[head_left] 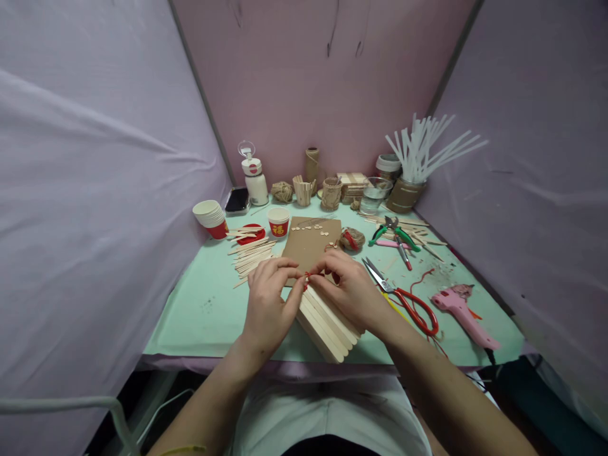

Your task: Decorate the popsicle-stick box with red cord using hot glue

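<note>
Both hands meet over the far end of a box-like piece of pale wooden sticks [327, 323] near the front of the table. My left hand [272, 297] pinches a red cord [308, 276] between thumb and forefinger. From the right, my right hand [349, 288] closes its fingertips on the same cord, close to the left fingertips. The cord sits at the edge of the stick piece. Behind the hands lies a brown board [308, 244] with small wooden pieces [317, 227] on it.
Red-handled scissors [415, 307], a pink glue gun [463, 313] and green pliers [394, 233] lie to the right. Loose sticks [254, 256] and paper cups [210, 218] are at the left. A water bowl [374, 197] and a bottle [256, 183] stand behind.
</note>
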### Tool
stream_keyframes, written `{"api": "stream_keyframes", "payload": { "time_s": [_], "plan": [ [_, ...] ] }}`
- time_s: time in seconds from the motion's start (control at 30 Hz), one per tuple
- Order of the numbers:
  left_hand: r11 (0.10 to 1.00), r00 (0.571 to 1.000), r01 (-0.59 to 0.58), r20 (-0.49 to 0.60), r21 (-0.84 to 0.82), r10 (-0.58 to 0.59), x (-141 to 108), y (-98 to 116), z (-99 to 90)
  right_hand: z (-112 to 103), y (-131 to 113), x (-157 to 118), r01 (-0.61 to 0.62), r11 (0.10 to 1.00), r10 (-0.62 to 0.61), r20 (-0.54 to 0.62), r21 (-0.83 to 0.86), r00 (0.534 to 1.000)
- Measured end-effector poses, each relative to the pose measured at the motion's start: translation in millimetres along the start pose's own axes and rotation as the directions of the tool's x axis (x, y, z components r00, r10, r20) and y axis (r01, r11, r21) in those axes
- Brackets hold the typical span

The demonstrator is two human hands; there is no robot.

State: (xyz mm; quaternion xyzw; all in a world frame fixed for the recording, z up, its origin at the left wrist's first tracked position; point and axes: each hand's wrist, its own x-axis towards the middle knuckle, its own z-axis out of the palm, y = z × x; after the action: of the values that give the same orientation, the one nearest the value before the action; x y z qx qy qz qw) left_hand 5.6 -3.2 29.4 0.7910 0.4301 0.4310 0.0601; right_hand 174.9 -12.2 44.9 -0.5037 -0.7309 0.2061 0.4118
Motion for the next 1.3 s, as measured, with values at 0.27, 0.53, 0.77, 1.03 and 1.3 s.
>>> {"api": "stream_keyframes", "payload": {
  "time_s": [0.27, 0.53, 0.77, 1.03, 1.3],
  "plan": [
    [1.000, 0.999, -0.002, 0.051, -0.018, 0.003, 6.1, -2.9, -5.5, 0.5, -1.3, 0.5, -0.007, 1.000, 0.007, 0.005, 0.005, 1.000],
    [0.997, 0.994, 0.004, 0.112, -0.082, 0.006, 7.9, -3.3, -1.5, 1.8, -0.4, 0.0, -0.001, 1.000, 0.001, 0.015, 0.013, 1.000],
    [0.995, 0.994, 0.020, 0.108, -0.103, -0.009, 6.4, -3.9, 1.2, 1.6, -1.1, -0.2, -0.003, 1.000, 0.003, 0.023, 0.001, 1.000],
    [0.993, 0.999, 0.014, 0.050, -0.114, -0.008, 4.7, -4.1, -0.1, 2.2, 0.4, 0.8, -0.002, 1.000, 0.002, 0.028, -0.001, 1.000],
    [0.997, 1.000, 0.002, 0.026, -0.078, 0.000, 2.9, -5.2, 0.1, 1.8, -0.6, 1.1, -0.007, 1.000, 0.006, 0.033, 0.006, 0.999]
  ]
}}
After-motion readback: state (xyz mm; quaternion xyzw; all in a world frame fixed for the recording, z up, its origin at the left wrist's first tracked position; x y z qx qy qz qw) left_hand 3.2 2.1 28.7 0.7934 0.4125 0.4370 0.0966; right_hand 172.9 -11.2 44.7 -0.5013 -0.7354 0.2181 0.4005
